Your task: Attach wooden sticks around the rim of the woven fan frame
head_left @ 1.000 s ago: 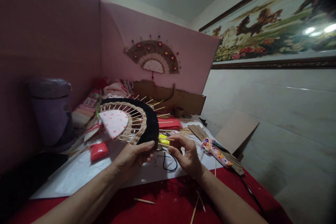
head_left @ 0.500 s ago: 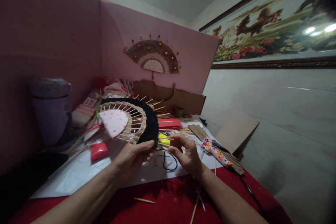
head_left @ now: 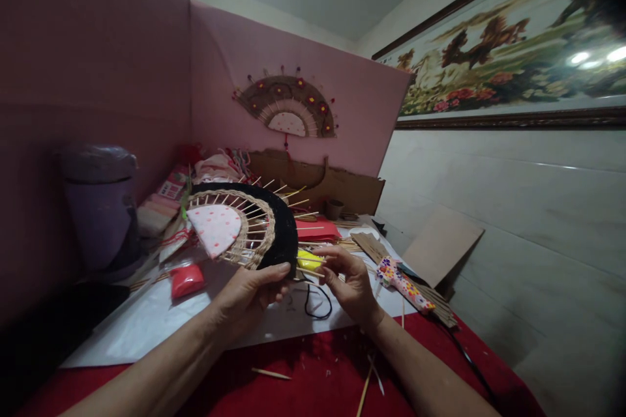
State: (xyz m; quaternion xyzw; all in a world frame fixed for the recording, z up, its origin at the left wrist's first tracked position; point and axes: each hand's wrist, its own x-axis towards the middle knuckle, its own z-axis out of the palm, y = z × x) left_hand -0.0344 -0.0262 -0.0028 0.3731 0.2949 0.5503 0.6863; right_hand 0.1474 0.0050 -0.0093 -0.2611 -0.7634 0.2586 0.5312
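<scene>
A handmade fan is held up over the table, tilted. Its half-round base is white with pink dots, woven cord crosses its thin sticks, and a black band runs along the outside. My left hand grips the band's lower end, thumb on top and fingers beneath. At the right, my right hand has thumb and fingers pinched at the ends of the lowest fan sticks. A loop of black cord hangs or lies just below, between the hands. Behind the sticks shows a yellow packet.
A red packet lies on the white sheet, over a red tablecloth with loose sticks. A flower-patterned object rests on cardboard strips at right. A purple bin stands left. Another fan hangs on the pink board.
The whole view has shifted slightly. My right fingertips have moved a little at the stick ends; my left hand keeps its hold on the fan.
</scene>
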